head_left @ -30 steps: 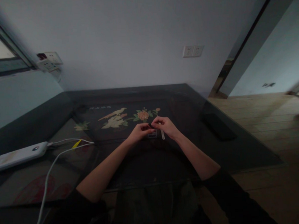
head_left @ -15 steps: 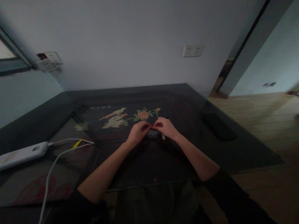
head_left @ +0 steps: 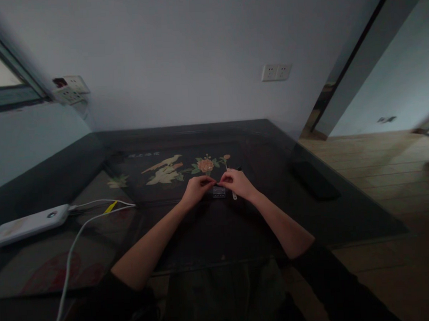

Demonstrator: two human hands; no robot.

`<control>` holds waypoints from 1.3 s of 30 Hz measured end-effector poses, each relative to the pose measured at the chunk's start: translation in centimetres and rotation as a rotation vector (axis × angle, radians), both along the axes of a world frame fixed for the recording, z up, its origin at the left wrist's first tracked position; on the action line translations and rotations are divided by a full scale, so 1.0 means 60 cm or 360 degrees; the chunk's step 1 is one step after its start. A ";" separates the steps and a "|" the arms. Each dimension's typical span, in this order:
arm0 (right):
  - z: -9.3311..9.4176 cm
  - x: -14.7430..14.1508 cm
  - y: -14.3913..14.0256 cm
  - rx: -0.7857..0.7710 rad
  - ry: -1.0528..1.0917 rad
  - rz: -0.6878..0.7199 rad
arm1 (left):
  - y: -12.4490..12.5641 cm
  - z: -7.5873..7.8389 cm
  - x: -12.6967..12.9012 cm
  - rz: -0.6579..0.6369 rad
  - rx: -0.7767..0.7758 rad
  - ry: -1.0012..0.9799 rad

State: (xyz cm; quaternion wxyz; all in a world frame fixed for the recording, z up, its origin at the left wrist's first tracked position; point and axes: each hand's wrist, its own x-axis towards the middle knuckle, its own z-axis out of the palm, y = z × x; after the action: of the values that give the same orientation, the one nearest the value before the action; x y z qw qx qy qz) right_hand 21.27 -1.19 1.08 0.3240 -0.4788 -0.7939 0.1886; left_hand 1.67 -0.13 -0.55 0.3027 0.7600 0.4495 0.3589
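Note:
My left hand and my right hand meet fingertip to fingertip over the dark table. Both are closed in a pinch at the far edge of a small dark box-like piece with a clear, shiny surface. What lies between the fingertips is too small to make out. Partly under my right hand lies a thin pale strip, its holed end showing on the near side. A dark slim tip pokes out just beyond the same hand.
A white power bank with a white cable and yellow tag lies at the left. A dark flat object, perhaps a phone, rests at the right. The glossy tabletop has a bird-and-flower inlay. Sockets sit on the wall.
My hands stay nearly in place, fingertips shifting very slightly at the small box-like piece. The other things have not moved.

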 end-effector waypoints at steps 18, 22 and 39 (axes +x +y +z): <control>-0.014 -0.003 0.004 -0.0101 -0.0363 -0.0044 | 0.000 -0.014 -0.002 -0.0016 0.0251 0.0384; -0.019 -0.005 0.005 -0.0081 -0.0385 -0.0029 | -0.001 -0.016 -0.001 -0.0066 0.0236 0.0410; -0.022 -0.012 -0.001 0.0014 -0.0438 -0.0042 | 0.001 -0.025 0.004 -0.0064 0.0272 0.0480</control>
State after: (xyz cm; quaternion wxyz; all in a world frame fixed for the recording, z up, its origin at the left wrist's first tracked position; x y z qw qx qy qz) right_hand 20.54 -1.28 -0.21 0.2166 -0.5091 -0.8252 0.1133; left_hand 1.90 -0.09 -2.05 0.1731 0.8370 0.4423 0.2716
